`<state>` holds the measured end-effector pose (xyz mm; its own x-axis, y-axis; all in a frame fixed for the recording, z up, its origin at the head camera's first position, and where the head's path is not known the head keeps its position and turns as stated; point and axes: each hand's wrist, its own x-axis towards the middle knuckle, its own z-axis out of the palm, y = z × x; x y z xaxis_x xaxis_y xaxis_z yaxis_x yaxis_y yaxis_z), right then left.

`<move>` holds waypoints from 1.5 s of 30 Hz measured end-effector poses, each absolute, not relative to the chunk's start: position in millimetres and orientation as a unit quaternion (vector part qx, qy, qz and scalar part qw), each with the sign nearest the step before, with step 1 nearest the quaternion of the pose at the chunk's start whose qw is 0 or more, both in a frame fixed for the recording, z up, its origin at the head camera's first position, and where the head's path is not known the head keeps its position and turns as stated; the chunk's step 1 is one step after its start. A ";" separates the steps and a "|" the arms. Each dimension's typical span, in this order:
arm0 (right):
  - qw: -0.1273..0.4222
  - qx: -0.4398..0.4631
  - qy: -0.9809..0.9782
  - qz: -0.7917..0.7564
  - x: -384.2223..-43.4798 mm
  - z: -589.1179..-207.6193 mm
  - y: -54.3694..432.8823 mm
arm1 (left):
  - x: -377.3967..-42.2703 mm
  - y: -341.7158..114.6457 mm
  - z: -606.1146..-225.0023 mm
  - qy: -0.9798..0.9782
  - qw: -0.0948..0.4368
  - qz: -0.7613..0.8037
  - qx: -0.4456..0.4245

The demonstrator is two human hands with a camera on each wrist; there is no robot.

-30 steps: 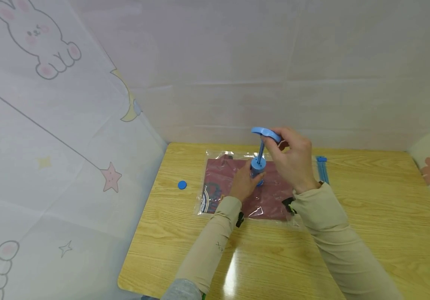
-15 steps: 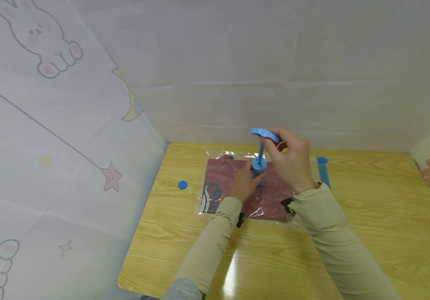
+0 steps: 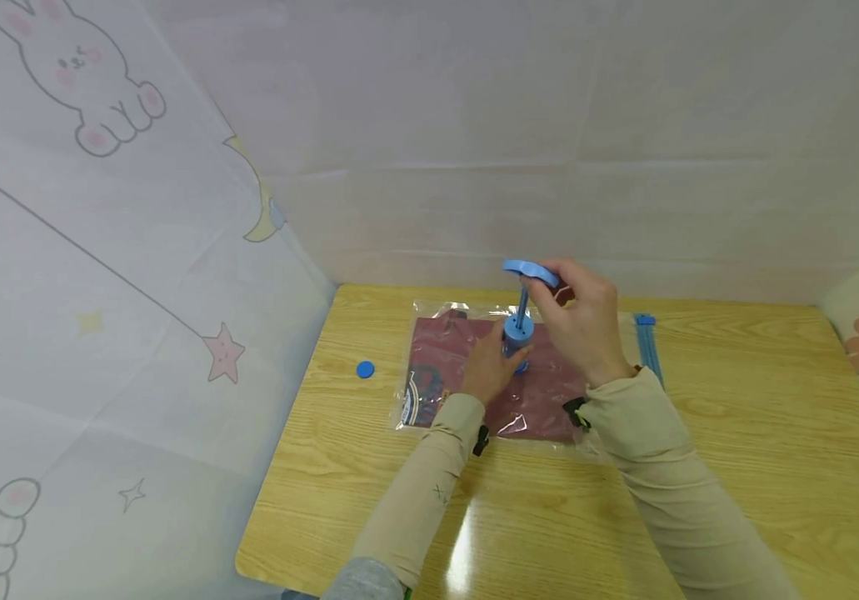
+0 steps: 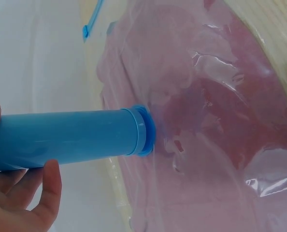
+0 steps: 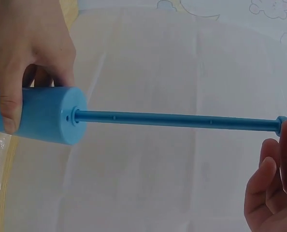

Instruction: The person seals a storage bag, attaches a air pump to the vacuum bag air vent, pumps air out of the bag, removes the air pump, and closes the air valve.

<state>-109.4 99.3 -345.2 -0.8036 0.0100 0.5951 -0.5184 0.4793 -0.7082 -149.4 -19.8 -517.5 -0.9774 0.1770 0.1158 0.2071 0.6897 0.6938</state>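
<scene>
A light-blue hand pump (image 4: 71, 135) stands on a transparent storage bag (image 3: 534, 417) with folded maroon cloth inside. Its lower end meets a darker blue round valve (image 4: 150, 130) on the bag. My left hand (image 3: 485, 367) grips the barrel, thumb on one side and fingers on the other. Out of the barrel's top comes a long thin rod (image 5: 182, 120), drawn well out. My right hand (image 3: 582, 317) holds the wide handle (image 3: 530, 272) at the rod's end, mostly by its right side. In the right wrist view the handle is largely cut off.
On the wooden table (image 3: 339, 467), left of the bag, lies a small blue round cap (image 3: 365, 369). A blue zip slider (image 3: 646, 320) sits on the bag's strip at the right. Printed cloth walls (image 3: 436, 208) rise behind and beside the table.
Almost nothing differs: the handle sits very slightly lower over the barrel. Both hands keep their hold, and the bag and cap stay in place.
</scene>
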 end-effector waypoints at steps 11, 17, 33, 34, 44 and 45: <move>0.158 0.115 -0.876 0.441 -121.0 -389.7 107.2 | -147.8 -20.6 -518.2 -0.918 0.023 -0.380 -0.110; 0.085 0.084 -0.894 0.431 -125.7 -417.8 111.7 | -148.3 -19.7 -522.1 -0.921 0.019 -0.374 -0.110; 0.059 0.080 -0.904 0.415 -133.1 -440.1 111.7 | -148.6 -21.7 -520.7 -0.912 0.027 -0.391 -0.121; 0.057 0.080 -0.904 0.415 -133.2 -440.7 111.7 | -148.6 -21.8 -520.7 -0.914 0.027 -0.387 -0.121; 0.064 0.080 -0.909 0.403 -131.8 -443.4 112.3 | -148.6 -20.1 -523.9 -0.916 0.032 -0.381 -0.119; 0.065 0.079 -0.911 0.400 -131.7 -443.5 112.5 | -148.3 -19.6 -524.5 -0.916 0.033 -0.381 -0.120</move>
<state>-131.7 112.5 -443.5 -0.9790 -0.0927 0.1815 -0.1963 0.6677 -0.7180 -148.3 -19.6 -524.5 -0.9689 0.1949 0.1523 0.2454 0.6806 0.6903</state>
